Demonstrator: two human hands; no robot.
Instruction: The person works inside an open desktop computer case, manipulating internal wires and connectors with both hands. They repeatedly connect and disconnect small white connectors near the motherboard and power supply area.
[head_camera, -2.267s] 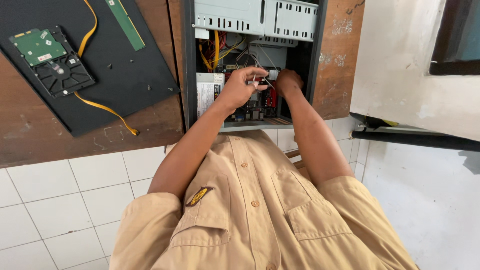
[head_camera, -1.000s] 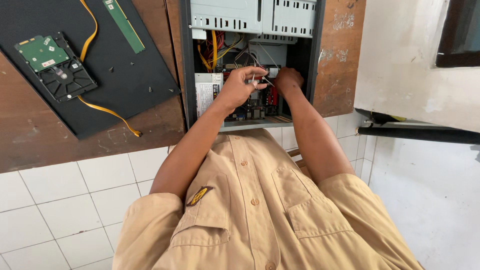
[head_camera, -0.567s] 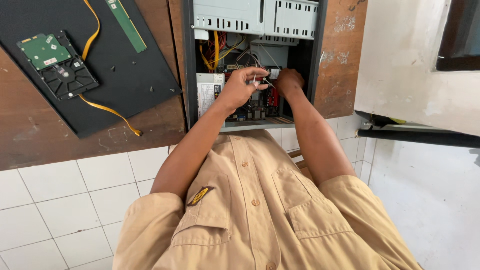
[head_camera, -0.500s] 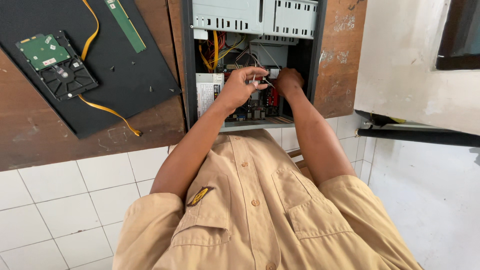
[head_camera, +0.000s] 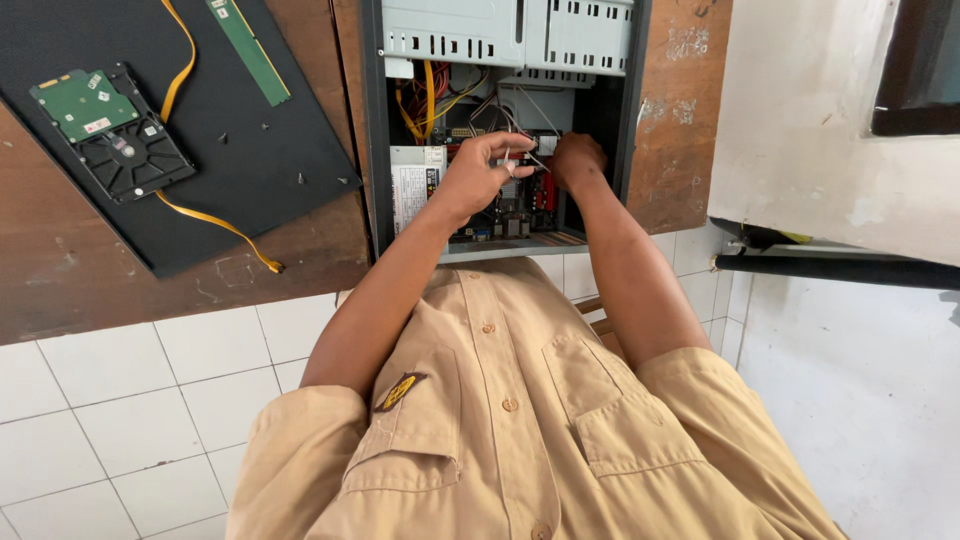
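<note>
Both hands inside open computer case (head_camera: 500, 40): left hand (head_camera: 480, 180) pinching thin wires (head_camera: 520, 158); right hand (head_camera: 575, 160) curled (grip unclear).

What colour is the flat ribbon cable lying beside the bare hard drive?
Yellow-orange flat ribbon cable; head view shows it.

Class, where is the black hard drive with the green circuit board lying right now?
In the head view, the hard drive lies upper left on the black panel, beside the yellow ribbon cable, left of the open computer case.
</note>
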